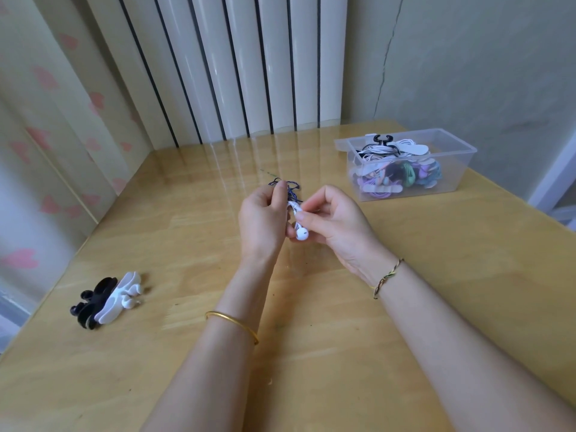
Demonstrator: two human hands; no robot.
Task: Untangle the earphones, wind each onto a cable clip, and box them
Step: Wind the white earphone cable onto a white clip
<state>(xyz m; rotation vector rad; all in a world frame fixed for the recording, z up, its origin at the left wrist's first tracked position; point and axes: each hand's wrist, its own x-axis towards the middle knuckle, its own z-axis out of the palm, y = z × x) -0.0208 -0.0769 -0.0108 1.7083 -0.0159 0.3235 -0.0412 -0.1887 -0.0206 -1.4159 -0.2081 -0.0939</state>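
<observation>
From my remote seat I see both forearms reaching in from the bottom edge and meeting over the middle of the table [187,219]. The left hand [261,213] is raised with its back toward me, fingers curled round a tangle of dark and white earphones [291,194]; loops of cord stick out above its knuckles. The right hand [333,222] comes in from the other side, wrist bent inward, thumb and forefinger pinching the white stem just above a white earbud [301,234] that hangs between the two hands. Its other fingers are folded into the palm. The hands are nearly touching, and the bundle is held clear of the table.

The left wrist wears a gold bangle [232,322], the right a braided bracelet [386,277].

Far right stands a clear plastic box [458,174] with wound earphones [399,173] piled inside. Near left, well apart from the hands, a small heap of black and white cable clips [109,302] lies on the table.
</observation>
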